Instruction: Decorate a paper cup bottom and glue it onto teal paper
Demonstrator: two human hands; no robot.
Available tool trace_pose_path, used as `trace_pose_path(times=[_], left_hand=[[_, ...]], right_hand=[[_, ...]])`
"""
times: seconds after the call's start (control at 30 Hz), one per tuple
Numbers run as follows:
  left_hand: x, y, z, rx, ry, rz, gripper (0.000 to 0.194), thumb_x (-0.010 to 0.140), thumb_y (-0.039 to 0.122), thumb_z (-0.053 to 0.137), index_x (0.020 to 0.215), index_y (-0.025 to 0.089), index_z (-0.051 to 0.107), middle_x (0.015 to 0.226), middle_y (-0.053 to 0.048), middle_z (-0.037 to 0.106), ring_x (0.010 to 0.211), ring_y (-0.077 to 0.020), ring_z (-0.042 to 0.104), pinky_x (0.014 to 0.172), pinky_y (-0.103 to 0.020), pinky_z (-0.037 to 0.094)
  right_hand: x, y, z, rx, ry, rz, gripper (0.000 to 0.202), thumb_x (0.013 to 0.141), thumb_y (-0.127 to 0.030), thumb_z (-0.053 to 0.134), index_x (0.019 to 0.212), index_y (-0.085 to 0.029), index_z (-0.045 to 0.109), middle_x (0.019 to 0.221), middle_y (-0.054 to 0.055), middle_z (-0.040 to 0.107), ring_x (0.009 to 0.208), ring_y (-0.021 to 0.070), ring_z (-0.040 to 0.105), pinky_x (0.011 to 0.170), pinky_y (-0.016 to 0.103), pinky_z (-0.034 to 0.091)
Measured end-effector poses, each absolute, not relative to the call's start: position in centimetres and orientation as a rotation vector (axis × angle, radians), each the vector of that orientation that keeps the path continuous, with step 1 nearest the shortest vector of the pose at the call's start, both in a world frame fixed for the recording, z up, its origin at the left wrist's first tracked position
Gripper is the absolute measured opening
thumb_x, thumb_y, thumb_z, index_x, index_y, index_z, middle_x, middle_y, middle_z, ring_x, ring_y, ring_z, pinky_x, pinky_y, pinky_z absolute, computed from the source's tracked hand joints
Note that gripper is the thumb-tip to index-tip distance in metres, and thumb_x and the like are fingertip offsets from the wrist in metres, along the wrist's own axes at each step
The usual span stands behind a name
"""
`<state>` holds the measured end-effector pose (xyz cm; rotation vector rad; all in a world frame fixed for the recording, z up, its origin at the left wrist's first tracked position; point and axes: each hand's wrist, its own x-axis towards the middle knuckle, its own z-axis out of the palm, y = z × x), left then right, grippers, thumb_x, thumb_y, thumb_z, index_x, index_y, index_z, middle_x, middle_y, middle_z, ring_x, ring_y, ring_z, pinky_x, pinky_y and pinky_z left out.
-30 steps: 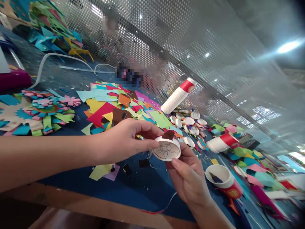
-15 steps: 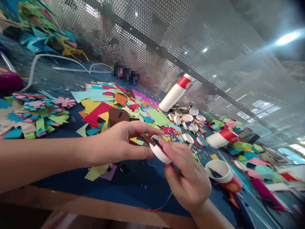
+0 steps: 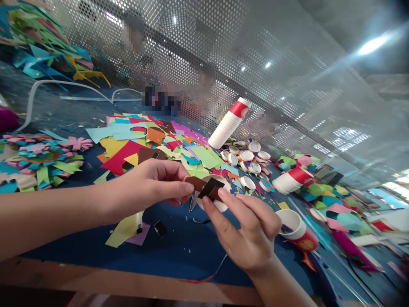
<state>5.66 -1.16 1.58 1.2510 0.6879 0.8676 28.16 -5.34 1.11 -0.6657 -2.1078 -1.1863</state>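
Between both hands is a round white cup base (image 3: 221, 205) with brown and black paper pieces (image 3: 211, 187) lying across its face. My left hand (image 3: 159, 183) pinches the left end of the brown paper between thumb and fingers. From the right, my right hand (image 3: 247, 226) grips the cup base and the paper's right end with its thumb and fingertips. A small pointed piece hangs below my left fingertips; what it is I cannot tell.
Colored paper scraps (image 3: 123, 155) spread behind the hands. A tall stack of cups (image 3: 228, 123) stands beyond, near white cup bases (image 3: 246, 155). At right are a paper cup (image 3: 295, 228) holding something dark and a tilted cup stack (image 3: 292, 180). Paper flowers (image 3: 47, 157) lie left.
The white cup base has turned so its flat face with the brown and black paper shows. My right fingers have shifted to its front. The view has moved slightly.
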Motion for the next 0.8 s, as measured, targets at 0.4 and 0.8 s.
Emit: trace_pose_path(times=[0.4, 0.8], left_hand=[[5.4, -0.4, 1.4, 1.29, 0.815, 0.972, 0.017, 0.078, 0.033, 0.068, 0.077, 0.017, 0.062, 0.069, 0.003, 0.064, 0.067, -0.0115, 0.056, 0.067, -0.025, 0.042], [5.1, -1.0, 1.8, 1.484, 1.015, 0.824, 0.029, 0.084, 0.044, 0.059, 0.07, 0.018, 0.06, 0.067, 0.003, 0.05, 0.066, -0.013, 0.043, 0.06, -0.027, 0.03]], right_hand=[[28.2, -5.0, 1.8, -0.794, -2.533, -0.719, 0.029, 0.083, -0.013, 0.066, 0.111, -0.018, 0.07, 0.086, 0.005, 0.072, 0.087, 0.0236, 0.054, 0.077, 0.038, 0.051], [30.8, -6.5, 4.7, -1.219, -2.009, 0.046, 0.023, 0.089, -0.03, 0.066, 0.112, -0.027, 0.065, 0.101, 0.003, 0.067, 0.087, 0.0176, 0.062, 0.077, 0.032, 0.051]])
